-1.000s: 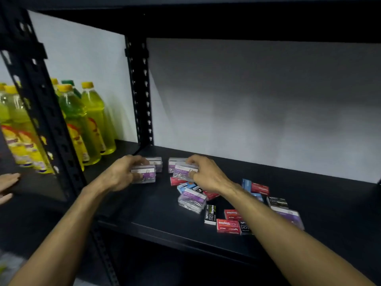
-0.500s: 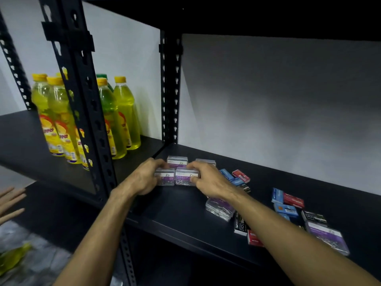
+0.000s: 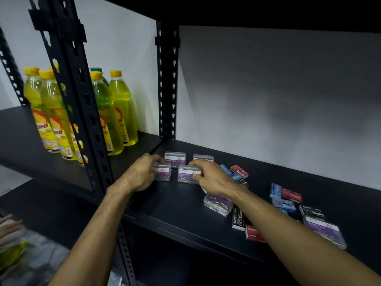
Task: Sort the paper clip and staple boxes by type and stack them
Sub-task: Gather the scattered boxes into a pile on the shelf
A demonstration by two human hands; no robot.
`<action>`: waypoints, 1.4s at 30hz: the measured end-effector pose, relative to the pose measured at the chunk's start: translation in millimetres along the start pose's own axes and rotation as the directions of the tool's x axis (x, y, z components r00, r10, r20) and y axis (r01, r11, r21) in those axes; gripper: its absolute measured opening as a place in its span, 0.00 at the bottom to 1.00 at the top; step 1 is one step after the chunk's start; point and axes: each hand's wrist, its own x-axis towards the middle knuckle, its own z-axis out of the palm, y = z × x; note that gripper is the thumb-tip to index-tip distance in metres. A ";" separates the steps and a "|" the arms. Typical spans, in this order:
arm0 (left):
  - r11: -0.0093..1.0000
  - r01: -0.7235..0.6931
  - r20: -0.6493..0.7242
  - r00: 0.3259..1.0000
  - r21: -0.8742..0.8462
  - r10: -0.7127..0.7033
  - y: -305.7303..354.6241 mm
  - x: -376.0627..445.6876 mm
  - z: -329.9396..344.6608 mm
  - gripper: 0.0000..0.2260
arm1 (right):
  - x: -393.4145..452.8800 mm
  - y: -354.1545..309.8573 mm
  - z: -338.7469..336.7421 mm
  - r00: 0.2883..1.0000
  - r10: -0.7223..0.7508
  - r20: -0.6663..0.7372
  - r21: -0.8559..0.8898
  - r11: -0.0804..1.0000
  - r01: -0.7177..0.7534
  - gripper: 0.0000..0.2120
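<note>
Left grip (image 3: 142, 174): fingers curled on a clear paper clip box (image 3: 162, 172).
Right grip (image 3: 210, 178): pinches its twin (image 3: 188, 174), long axes parallel.
Gap: narrow, apparently untouching.
Loose clip box (image 3: 217, 204): just behind right grip, nearer it.

Bare forearms, no sleeves visible

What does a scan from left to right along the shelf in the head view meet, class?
Yellow bottles → left hand → clear paper clip box → right hand → red staple box → blue staple box → black staple box.
</note>
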 end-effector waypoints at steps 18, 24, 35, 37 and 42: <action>0.998 -0.060 0.010 0.998 -0.026 0.060 28.6 3.3 16.5 0.18 | -28.9 26.1 -21.7 0.998 0.065 -0.012 -0.019 0.998 -0.065 0.20; 0.999 -0.038 0.013 0.999 -0.020 0.038 26.1 4.2 15.1 0.18 | -27.1 24.0 -20.8 0.998 0.055 0.006 -0.012 0.998 -0.055 0.21; 0.999 -0.041 -0.009 0.999 -0.006 0.041 25.1 5.8 17.1 0.18 | -22.8 21.8 -16.8 1.000 0.017 -0.009 -0.019 1.000 -0.017 0.21; 0.999 -0.052 -0.013 0.999 -0.007 0.052 23.9 5.5 16.1 0.18 | -21.7 22.3 -16.2 1.000 0.008 -0.008 -0.010 1.000 -0.008 0.21; 0.999 -0.051 -0.004 0.999 0.005 0.051 22.8 6.0 15.6 0.19 | -20.0 24.5 -15.4 1.000 0.002 -0.006 -0.005 1.000 -0.002 0.21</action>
